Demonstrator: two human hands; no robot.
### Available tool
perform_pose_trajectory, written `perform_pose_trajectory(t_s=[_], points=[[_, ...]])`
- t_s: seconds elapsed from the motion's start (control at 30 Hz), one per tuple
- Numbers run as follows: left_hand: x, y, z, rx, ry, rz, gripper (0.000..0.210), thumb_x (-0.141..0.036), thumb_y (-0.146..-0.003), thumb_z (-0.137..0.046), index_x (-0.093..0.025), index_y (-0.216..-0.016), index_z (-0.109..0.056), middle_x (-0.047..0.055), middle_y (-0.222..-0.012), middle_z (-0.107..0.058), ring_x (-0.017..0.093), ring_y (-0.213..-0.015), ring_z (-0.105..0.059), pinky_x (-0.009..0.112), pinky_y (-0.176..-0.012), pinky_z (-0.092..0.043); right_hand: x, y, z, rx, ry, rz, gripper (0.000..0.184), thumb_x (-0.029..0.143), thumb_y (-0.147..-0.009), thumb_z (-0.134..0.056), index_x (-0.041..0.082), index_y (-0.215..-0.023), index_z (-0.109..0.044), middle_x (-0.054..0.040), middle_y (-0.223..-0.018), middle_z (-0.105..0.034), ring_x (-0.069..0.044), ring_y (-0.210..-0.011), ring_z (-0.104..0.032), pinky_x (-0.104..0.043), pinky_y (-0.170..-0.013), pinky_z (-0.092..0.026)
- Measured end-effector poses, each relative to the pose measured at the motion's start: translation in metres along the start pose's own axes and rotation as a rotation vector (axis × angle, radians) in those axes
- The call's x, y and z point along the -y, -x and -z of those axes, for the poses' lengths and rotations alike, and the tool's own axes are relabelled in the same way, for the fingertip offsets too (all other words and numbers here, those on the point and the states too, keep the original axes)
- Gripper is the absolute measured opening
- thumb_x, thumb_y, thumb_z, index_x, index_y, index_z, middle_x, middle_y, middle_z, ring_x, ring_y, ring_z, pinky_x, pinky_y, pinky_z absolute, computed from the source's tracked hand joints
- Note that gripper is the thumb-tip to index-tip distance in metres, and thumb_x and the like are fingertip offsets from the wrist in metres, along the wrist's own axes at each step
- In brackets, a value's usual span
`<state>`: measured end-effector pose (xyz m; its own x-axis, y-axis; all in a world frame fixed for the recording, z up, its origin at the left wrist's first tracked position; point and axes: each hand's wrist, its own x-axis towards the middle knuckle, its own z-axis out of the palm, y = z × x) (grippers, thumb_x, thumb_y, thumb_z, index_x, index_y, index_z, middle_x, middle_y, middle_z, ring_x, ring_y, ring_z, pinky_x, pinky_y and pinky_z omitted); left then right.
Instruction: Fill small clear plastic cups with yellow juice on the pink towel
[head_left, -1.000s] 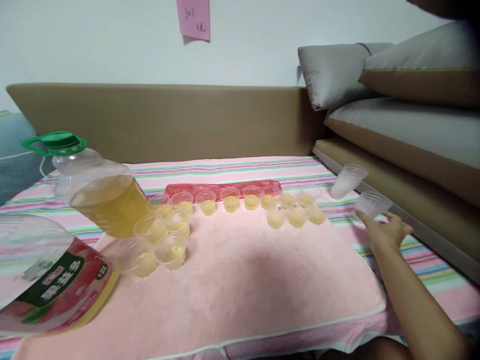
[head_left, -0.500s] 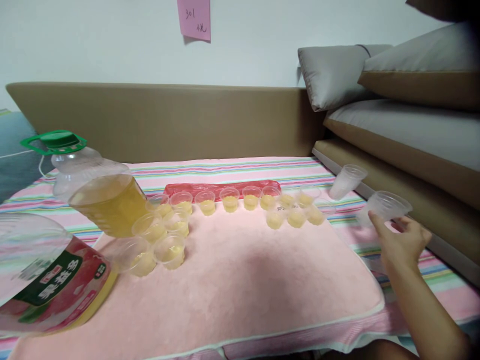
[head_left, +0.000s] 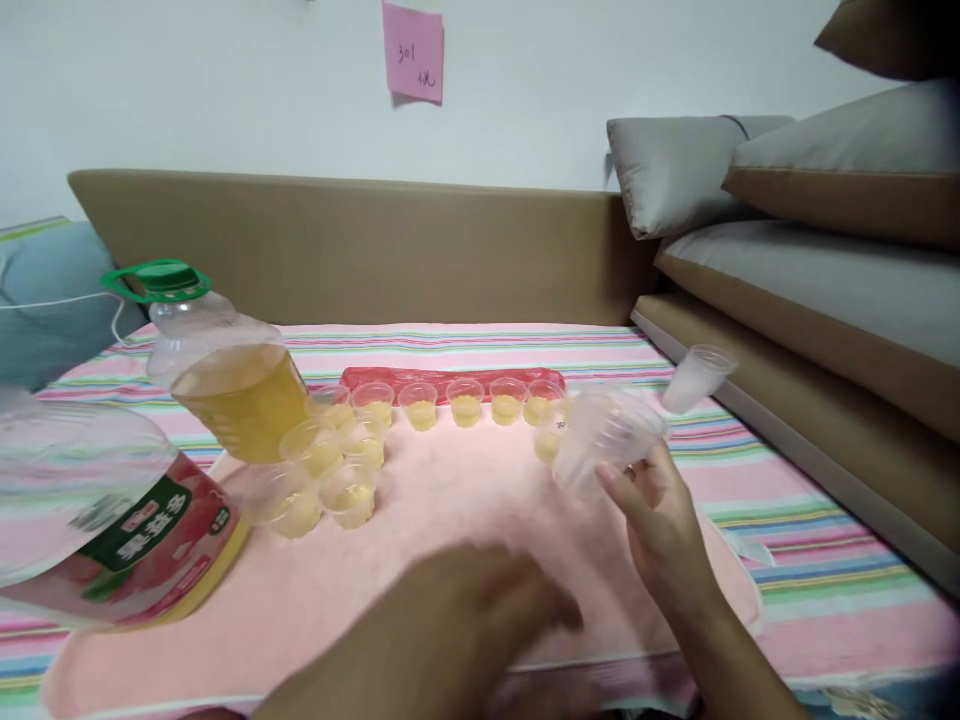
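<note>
My right hand holds a stack of empty clear plastic cups tilted over the pink towel. My left hand is blurred, low over the front of the towel, fingers apart and holding nothing, a little left of the right hand. Several small clear cups with yellow liquid stand in a row along a red strip, and more cluster beside a large oil bottle with a green cap. The stack hides some of the filled cups at the right.
A second big bottle with a red and green label lies at the near left. One empty cup lies tipped by the brown couch base. Grey cushions sit at the right, a pink note hangs on the wall.
My right hand lifted the cup stack from the striped sheet at the right and carried it left over the towel. My left hand came into view from below. The camera view shifted slightly.
</note>
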<state>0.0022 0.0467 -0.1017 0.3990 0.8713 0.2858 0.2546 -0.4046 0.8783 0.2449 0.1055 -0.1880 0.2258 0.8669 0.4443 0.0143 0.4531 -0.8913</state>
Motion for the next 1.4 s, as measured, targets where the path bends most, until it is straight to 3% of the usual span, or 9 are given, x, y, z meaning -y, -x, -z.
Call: perform_pose_trajectory(t_s=[0.07, 0.13, 0.2, 0.27, 0.4, 0.53, 0.67, 0.83, 1.4], points=[[0.003, -0.006, 0.015, -0.042, -0.071, -0.015, 0.02, -0.041, -0.094, -0.079, -0.038, -0.111, -0.07, -0.001, -0.108, -0.074, 0.023, -0.1, -0.07, 0.037, -0.087, -0.057, 0.002, 0.008, -0.014, 0.065, 0.03, -0.013, 0.049, 0.053, -0.096, -0.08, 0.024, -0.13, -0.06, -0.0109, -0.129, -0.057, -0.033, -0.126, -0.058, -0.046, -0.109, -0.051], [0.015, -0.01, 0.02, -0.184, -0.049, -0.004, 0.02, -0.043, -0.1, -0.073, -0.037, -0.115, -0.06, -0.002, -0.123, -0.069, 0.022, -0.118, -0.065, 0.04, -0.1, -0.053, 0.001, 0.017, -0.026, 0.134, 0.072, -0.021, 0.05, 0.057, -0.096, -0.078, 0.024, -0.13, -0.06, -0.012, -0.131, -0.057, -0.035, -0.129, -0.056, -0.049, -0.111, -0.05], [0.031, -0.014, 0.018, -0.277, 0.083, 0.037, 0.032, -0.047, -0.098, -0.075, -0.034, -0.113, -0.049, -0.002, -0.141, -0.059, 0.021, -0.13, -0.058, 0.044, -0.108, -0.05, -0.002, 0.025, -0.036, 0.21, 0.081, -0.037, 0.05, 0.057, -0.098, -0.076, 0.025, -0.132, -0.06, -0.0122, -0.134, -0.056, -0.035, -0.131, -0.055, -0.05, -0.111, -0.051], [0.045, -0.019, 0.011, -0.286, 0.213, 0.069, 0.048, -0.049, -0.092, -0.082, -0.033, -0.113, -0.041, -0.001, -0.152, -0.048, 0.022, -0.135, -0.054, 0.048, -0.112, -0.05, -0.006, 0.03, -0.044, 0.257, 0.075, -0.039, 0.048, 0.055, -0.1, -0.075, 0.026, -0.135, -0.06, -0.0117, -0.136, -0.055, -0.034, -0.132, -0.054, -0.05, -0.111, -0.051], [0.055, -0.028, 0.0, -0.323, 0.163, 0.066, 0.065, -0.044, -0.084, -0.089, -0.034, -0.121, -0.036, 0.002, -0.153, -0.04, 0.024, -0.14, -0.049, 0.056, -0.121, -0.042, -0.012, 0.032, -0.052, 0.239, 0.111, 0.006, 0.046, 0.052, -0.102, -0.076, 0.026, -0.137, -0.059, -0.0117, -0.136, -0.054, -0.034, -0.132, -0.053, -0.049, -0.112, -0.051], [0.059, -0.03, -0.012, -0.328, 0.074, 0.074, 0.068, -0.041, -0.085, -0.086, -0.035, -0.13, -0.036, 0.005, -0.149, -0.043, 0.026, -0.138, -0.048, 0.059, -0.118, -0.045, -0.016, 0.035, -0.052, 0.221, 0.156, 0.075, 0.041, 0.044, -0.104, -0.072, 0.029, -0.139, -0.056, -0.0096, -0.137, -0.052, -0.032, -0.131, -0.052, -0.051, -0.109, -0.049], [0.067, -0.029, -0.025, -0.334, 0.136, 0.087, 0.073, -0.038, -0.082, -0.089, -0.036, -0.132, -0.037, 0.005, -0.147, -0.045, 0.028, -0.135, -0.051, 0.059, -0.116, -0.045, -0.016, 0.036, -0.047, 0.204, 0.312, 0.164, 0.039, 0.043, -0.101, -0.074, 0.027, -0.133, -0.057, -0.0101, -0.14, -0.047, -0.034, -0.135, -0.045, -0.057, -0.111, -0.041], [0.07, -0.029, -0.035, -0.398, 0.206, -0.002, 0.076, -0.031, -0.079, -0.091, -0.038, -0.131, -0.036, 0.004, -0.146, -0.041, 0.028, -0.14, -0.047, 0.062, -0.121, -0.041, -0.015, 0.036, -0.045, 0.19, 0.329, 0.194, 0.039, 0.046, -0.102, -0.074, 0.026, -0.13, -0.056, -0.0106, -0.141, -0.045, -0.033, -0.136, -0.043, -0.058, -0.113, -0.038], [0.071, -0.026, -0.035, -0.423, 0.099, 0.03, 0.067, -0.034, -0.086, -0.081, -0.036, -0.134, -0.035, 0.004, -0.144, -0.039, 0.025, -0.13, -0.05, 0.058, -0.113, -0.044, -0.016, 0.039, -0.049, 0.212, 0.354, 0.225, 0.035, 0.039, -0.1, -0.072, 0.028, -0.128, -0.054, -0.0107, -0.142, -0.042, -0.035, -0.138, -0.039, -0.064, -0.112, -0.038]])
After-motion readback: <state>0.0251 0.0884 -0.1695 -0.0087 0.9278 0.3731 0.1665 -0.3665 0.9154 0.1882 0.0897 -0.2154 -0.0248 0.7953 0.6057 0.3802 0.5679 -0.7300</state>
